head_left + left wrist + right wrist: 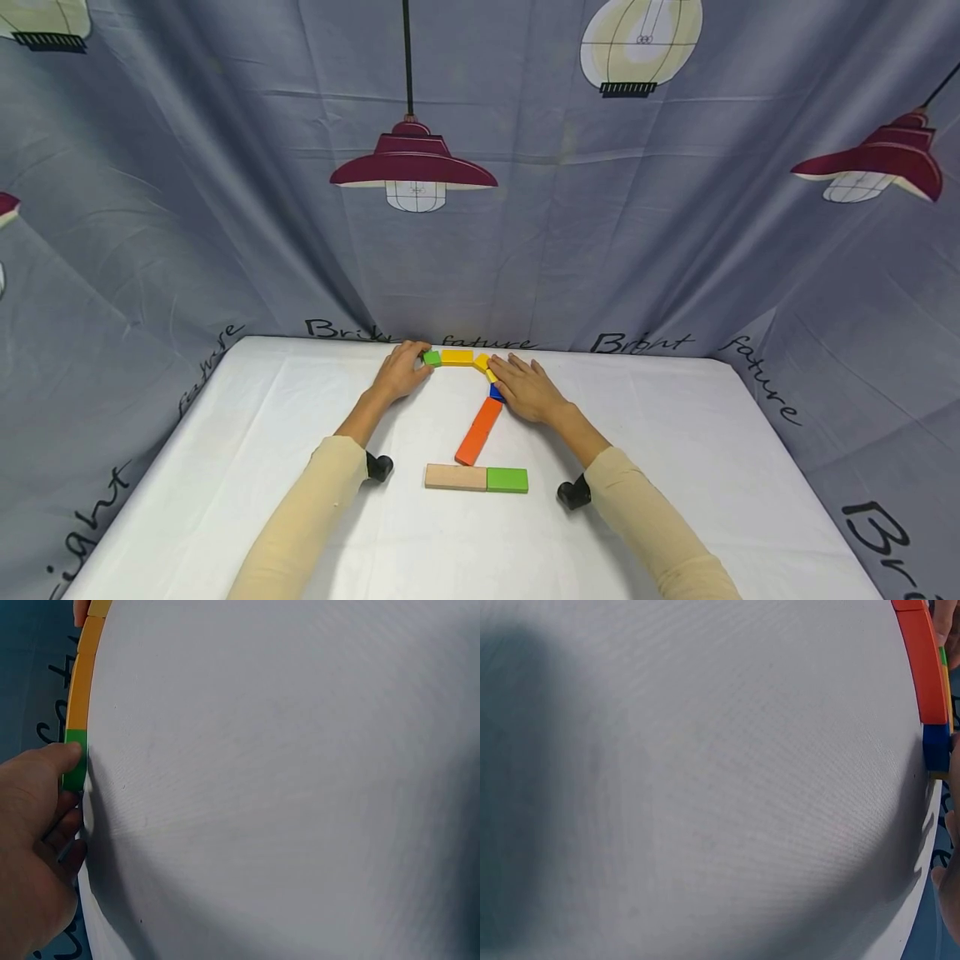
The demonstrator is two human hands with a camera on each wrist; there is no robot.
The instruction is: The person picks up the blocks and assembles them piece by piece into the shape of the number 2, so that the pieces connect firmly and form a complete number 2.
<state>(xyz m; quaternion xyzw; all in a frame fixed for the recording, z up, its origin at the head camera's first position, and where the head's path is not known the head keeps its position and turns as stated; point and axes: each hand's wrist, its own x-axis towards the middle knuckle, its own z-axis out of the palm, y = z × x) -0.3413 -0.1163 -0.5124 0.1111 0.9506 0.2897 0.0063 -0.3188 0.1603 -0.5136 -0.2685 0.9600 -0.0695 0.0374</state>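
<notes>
Coloured blocks lie in a curved row on a white-covered table. At its left end my left hand pinches a small green block, thumb on it in the left wrist view. A long yellow block adjoins it, then smaller yellow blocks, a blue block and a long orange-red block slanting down. My right hand, fingers extended, touches the row around the small yellow pieces and partly covers them. Below lie a plain wooden block and a green block, end to end.
The white tabletop ends just behind the yellow blocks. A grey-blue curtain printed with lamps and lettering hangs behind and at both sides. Black wrist-worn devices stick out inward from both sleeves.
</notes>
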